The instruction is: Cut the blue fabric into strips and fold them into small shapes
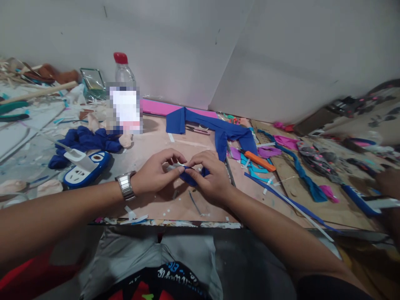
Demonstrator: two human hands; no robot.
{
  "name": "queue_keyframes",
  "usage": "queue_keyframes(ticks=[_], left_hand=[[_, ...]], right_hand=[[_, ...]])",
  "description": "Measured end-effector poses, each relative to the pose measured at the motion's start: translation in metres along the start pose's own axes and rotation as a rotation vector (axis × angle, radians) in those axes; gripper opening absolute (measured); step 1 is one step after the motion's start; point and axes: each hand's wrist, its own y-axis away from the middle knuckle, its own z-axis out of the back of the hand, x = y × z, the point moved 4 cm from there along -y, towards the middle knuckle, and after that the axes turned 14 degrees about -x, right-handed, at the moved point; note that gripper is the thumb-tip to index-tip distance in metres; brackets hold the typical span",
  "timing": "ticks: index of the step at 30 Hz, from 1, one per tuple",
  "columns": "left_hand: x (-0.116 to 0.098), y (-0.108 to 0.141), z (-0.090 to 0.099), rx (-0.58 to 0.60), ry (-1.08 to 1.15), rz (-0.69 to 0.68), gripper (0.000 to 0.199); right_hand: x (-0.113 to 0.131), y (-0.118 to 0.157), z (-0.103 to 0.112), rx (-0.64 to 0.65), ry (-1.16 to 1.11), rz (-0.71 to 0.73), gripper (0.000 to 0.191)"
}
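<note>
Close together over the table's front half, both my hands work on a small piece of blue fabric [189, 179]. My left hand [158, 171] pinches its left edge between thumb and fingers, near a pale sliver I cannot identify. My right hand [213, 176] is closed round its right side, hiding part of it. Beyond them a long folded strip of blue fabric [204, 119] lies on the board. Left of my hands are gathered blue fabric pieces [84, 139] and a blue-and-white tool with a cable [89, 168].
An orange cutter [260, 161] lies to the right among scraps. A red-capped bottle [125, 75] and a blurred-out phone-like screen [126, 109] stand at the back left. Another person's hand [389, 181] is at the right edge, near a second blue-and-white tool [359, 200].
</note>
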Motion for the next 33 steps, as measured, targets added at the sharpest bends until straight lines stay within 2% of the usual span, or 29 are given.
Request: queue_keyframes(ticks=[6, 22, 33], left_hand=[[-0.002, -0.001, -0.001, 0.019, 0.01, -0.047, 0.017], [0.009, 0.001, -0.007, 0.114, 0.132, 0.153, 0.027], [0.006, -0.001, -0.005, 0.015, 0.242, 0.144, 0.029]], right_hand=[[-0.001, 0.0, 0.0, 0.015, 0.003, 0.012, 0.007], [-0.002, 0.002, -0.003, 0.053, -0.016, 0.013, 0.011], [0.002, -0.001, 0.002, -0.024, 0.015, 0.009, 0.01]])
